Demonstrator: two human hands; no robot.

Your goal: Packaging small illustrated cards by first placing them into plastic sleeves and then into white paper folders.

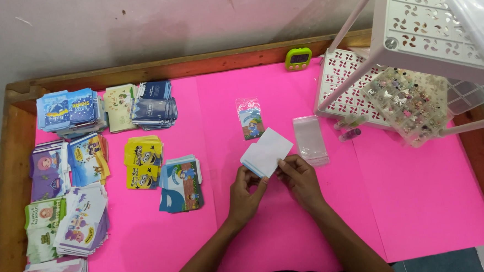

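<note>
I see both hands pinched together on a small stack of white cards point(266, 150), held just above the pink worktop point(422, 198) near its middle. My left hand point(245, 192) grips the lower left corner, my right hand point(300, 180) the lower right edge. Just beside the stack on the right lies an empty clear bag point(310, 139); a filled bag with a picture card point(250, 119) lies just beyond it. Piles of colourful cards point(78, 177) cover the worktop's left side.
</note>
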